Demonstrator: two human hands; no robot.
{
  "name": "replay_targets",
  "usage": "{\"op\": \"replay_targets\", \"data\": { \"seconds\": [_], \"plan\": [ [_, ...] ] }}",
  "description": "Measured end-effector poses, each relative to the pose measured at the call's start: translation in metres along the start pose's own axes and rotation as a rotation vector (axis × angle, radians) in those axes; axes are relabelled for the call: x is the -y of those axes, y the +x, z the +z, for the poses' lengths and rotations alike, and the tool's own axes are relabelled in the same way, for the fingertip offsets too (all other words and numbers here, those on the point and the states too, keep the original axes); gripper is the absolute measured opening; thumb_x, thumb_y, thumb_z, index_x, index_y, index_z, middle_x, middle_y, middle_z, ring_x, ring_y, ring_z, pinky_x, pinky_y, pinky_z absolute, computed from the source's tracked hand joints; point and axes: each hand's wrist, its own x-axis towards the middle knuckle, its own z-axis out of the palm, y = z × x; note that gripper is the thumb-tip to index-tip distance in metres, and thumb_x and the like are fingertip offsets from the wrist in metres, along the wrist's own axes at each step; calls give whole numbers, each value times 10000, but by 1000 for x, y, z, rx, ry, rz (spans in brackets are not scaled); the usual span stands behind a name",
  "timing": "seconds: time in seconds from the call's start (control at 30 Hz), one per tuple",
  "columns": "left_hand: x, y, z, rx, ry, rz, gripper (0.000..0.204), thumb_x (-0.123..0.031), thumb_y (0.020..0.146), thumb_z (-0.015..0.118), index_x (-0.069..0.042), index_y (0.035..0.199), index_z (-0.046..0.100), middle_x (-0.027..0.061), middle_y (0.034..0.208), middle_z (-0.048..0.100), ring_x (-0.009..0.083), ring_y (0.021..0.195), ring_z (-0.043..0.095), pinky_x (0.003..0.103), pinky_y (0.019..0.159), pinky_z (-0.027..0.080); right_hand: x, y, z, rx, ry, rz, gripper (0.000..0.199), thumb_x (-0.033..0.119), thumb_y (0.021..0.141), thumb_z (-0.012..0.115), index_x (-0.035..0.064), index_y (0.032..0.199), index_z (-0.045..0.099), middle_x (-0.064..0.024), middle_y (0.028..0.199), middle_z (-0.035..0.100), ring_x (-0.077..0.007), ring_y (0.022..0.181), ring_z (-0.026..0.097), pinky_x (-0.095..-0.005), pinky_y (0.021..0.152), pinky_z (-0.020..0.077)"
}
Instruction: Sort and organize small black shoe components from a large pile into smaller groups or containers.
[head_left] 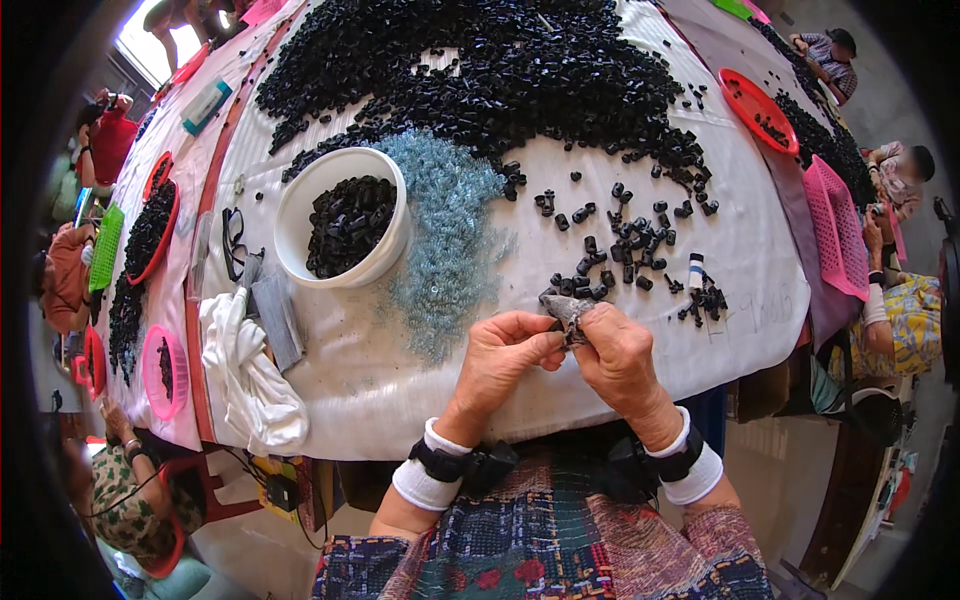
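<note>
Both the left hand [505, 352] and right hand [618, 352] pinch one small dark grey plastic piece [569, 310] between fingertips, above the white-covered table [400, 390]. A loose pinch could likely drop it among the scattered black plastic pieces [625, 245] just beyond the hands.

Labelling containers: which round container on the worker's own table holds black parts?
The white round plastic bowl left of the hands, filled with black parts; the red round tray at the far right edge is nearly empty.

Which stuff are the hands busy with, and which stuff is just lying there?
In use:
left hand
right hand
small dark part pinched between both
loose black parts
white bowl
pale blue springs

Lying about:
white cloth
glasses
pink basket
</note>
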Motion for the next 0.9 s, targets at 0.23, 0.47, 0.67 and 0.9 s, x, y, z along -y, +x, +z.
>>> {"op": "replay_targets", "data": {
  "seconds": [0.23,0.47,0.67,0.9],
  "plan": [
    [-5,2,2,-6,-49,-111,172,-69,826,649,47,949,618,99,791,651,137,658,611,237,611,502,1,1,-3,25,-60,-52,150,-94,654,588,-9,767,536,-134,688,534,-308,651,550,-382,567,461],
    [-13,4,3,-25,-55,-200,94,-42,823,597,23,890,606,69,781,633,127,674,618,220,583,504,5,0,-1,39,-46,-45,158,-60,651,604,-14,783,531,-134,684,529,-302,644,546,-384,567,459],
    [-13,6,10,-114,-146,-190,89,-33,814,561,11,887,584,72,813,625,130,701,618,228,598,515,0,-6,8,-37,112,46,223,10,642,662,-19,826,538,-146,750,523,-310,689,539,-372,595,466],
    [-12,4,10,-127,-186,-163,90,-52,817,589,10,881,593,86,781,635,145,641,619,238,611,517,0,-7,16,-2,-141,-13,295,119,638,722,-10,826,534,-157,803,517,-328,778,526,-402,668,456]
  ]
}}
